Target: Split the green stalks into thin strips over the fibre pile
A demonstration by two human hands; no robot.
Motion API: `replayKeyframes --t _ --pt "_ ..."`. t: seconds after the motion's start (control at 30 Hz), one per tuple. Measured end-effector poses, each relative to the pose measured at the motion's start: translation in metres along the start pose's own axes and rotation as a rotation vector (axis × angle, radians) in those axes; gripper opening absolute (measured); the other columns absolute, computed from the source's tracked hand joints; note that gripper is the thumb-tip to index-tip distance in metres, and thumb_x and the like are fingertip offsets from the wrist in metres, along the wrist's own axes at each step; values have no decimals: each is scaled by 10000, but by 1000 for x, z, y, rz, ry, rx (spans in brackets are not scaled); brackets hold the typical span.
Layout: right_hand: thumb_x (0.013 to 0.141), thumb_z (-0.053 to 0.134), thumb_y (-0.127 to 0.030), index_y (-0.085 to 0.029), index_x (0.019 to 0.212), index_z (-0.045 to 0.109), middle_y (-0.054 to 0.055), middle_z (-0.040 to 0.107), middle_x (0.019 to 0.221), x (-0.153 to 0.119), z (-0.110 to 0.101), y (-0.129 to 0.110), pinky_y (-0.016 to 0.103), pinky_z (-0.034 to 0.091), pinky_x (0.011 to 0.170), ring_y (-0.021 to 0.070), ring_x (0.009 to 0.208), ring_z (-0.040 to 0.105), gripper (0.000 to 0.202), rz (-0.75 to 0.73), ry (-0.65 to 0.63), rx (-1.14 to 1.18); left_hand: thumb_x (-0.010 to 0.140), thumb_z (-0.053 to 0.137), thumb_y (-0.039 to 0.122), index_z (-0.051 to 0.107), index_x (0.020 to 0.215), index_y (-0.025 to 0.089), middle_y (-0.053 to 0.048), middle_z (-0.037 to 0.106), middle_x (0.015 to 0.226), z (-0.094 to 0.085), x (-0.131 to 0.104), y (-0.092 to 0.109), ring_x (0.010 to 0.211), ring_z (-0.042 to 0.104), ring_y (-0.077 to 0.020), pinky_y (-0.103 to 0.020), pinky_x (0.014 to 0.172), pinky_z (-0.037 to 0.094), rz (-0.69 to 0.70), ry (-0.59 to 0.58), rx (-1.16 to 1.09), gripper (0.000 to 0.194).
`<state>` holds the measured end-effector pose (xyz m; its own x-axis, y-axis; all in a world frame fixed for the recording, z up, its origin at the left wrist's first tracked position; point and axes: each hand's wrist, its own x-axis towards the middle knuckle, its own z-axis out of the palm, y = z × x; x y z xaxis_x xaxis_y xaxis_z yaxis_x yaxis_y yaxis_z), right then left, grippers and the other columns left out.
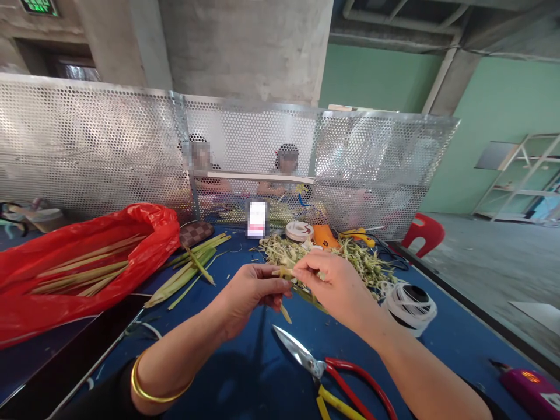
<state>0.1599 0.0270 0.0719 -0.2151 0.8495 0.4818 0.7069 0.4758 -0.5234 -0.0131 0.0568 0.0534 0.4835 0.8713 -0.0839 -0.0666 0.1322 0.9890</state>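
Over the blue table (227, 373), my left hand (256, 289) pinches one end of a pale plant-leaf strip (284, 272). Thumb and fingertips of my right hand (330, 277) close on the other end, so the strip spans the small gap between both hands. A dry tip pokes out below my left fingers. Scissors with red handles (312, 364) lie beneath my hands, blades partly apart, beside a yellow-handled tool (335, 402). Behind my right hand spreads a heap of pale green braided plant pieces (363, 259).
Left stands a red plastic bag (153, 224) of dry stalks, with long leaves (188, 277) beside it. A spool of white ribbon (411, 309), a purple device (529, 388) and a phone (256, 219) are around. A perforated metal screen (249, 128) separates me from two people.
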Motion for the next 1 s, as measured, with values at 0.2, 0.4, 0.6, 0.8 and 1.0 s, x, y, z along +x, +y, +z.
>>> replayKeyframes --t 0.2,0.4,0.6,0.8,1.0 --pt "844 529 -182 -215 802 575 -16 615 694 -2 0 -2 282 384 628 132 643 539 70 -24 21 -84 658 700 216 667 766 121 -5 634 630 0 -2 2 500 499 -68 -198 513 444 28 6 52 148" --pt "843 536 -128 -205 717 564 -34 636 698 -2 6 -3 306 370 757 118 669 552 150 -198 88 -146 654 677 211 642 861 123 -9 656 637 3 -3 3 474 503 -73 -211 500 431 6 4 107 228" --pt "815 599 -183 -216 681 624 -24 640 726 2 8 3 333 366 769 131 688 564 141 -136 120 -155 622 707 221 595 769 140 -6 672 610 6 -3 6 452 513 -80 -223 495 450 11 50 123 202" --pt "766 660 -267 -213 731 640 -17 629 643 5 8 9 279 413 598 136 612 561 67 79 30 111 621 730 241 685 765 143 6 673 640 7 -2 3 464 502 -66 -212 505 445 19 66 148 179" --pt "755 684 -304 -217 842 659 6 623 740 5 6 5 280 418 609 146 677 566 125 40 -25 173 613 715 226 708 758 138 -8 684 629 8 -3 2 455 501 -73 -213 499 428 -16 39 182 170"
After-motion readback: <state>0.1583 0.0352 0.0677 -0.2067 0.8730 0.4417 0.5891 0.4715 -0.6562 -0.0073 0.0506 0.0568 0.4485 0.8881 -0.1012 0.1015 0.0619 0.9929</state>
